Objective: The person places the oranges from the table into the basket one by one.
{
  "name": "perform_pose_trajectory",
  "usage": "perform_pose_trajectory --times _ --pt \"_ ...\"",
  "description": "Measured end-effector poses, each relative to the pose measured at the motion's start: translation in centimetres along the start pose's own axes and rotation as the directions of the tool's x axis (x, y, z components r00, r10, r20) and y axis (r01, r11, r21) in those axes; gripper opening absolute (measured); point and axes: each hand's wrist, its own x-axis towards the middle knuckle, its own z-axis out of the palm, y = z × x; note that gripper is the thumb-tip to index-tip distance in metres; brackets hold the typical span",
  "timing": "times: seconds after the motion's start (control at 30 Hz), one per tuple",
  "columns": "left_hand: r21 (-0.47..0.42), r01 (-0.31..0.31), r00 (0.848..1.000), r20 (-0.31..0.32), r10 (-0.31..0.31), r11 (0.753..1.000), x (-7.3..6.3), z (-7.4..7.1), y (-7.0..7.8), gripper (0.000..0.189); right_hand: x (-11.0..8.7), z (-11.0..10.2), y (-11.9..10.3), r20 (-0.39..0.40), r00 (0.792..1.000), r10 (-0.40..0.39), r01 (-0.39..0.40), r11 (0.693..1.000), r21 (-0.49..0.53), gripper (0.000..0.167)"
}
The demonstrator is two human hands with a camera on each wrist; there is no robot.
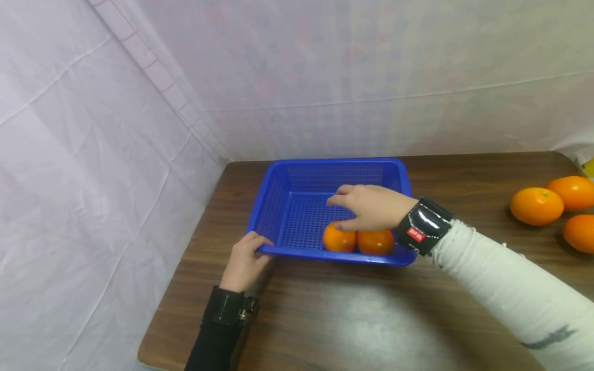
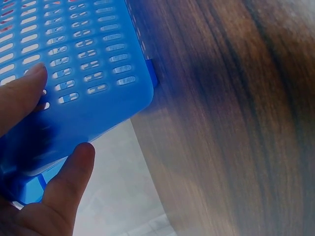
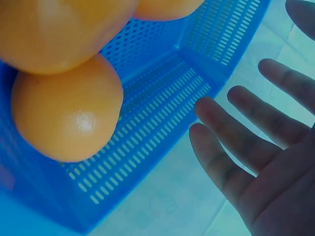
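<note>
A blue perforated plastic basket (image 1: 303, 219) stands on the table. My left hand (image 1: 245, 260) grips its near left corner; the left wrist view shows the thumb and a finger against the basket's wall (image 2: 93, 105). Over the basket's right half hovers my right hand (image 1: 371, 206), fingers spread and holding nothing. Below it, side by side along the near wall, lie one orange (image 1: 339, 239) and another orange (image 1: 376, 243). Three oranges show in the right wrist view, the lower one (image 3: 69, 110) in a basket corner, apart from the fingers (image 3: 221, 160). My right hand hides part of the basket floor.
To the right on the brown wooden table (image 1: 325, 309) lie three more oranges, the nearest to the basket being a whole orange (image 1: 537, 206). White cloth (image 1: 348, 93) hangs behind the table and along its left side. A yellow thing (image 1: 589, 167) shows at the right edge.
</note>
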Motion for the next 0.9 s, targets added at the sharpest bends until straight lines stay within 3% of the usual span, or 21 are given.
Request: perform_pose_trajectory --times 0.6,0.9 --pt "0.007 -0.009 1.000 -0.003 0.009 1.000 0.2 -0.1 -0.2 0.018 -3.2 -0.2 3.6 -0.105 0.992 0.067 -0.070 0.997 -0.026 0.053" --pt "0.004 -0.025 0.999 -0.022 0.025 1.000 0.1 -0.1 -0.4 0.020 -5.0 0.2 5.6 -0.231 0.972 0.049 -0.067 0.995 -0.073 0.048"
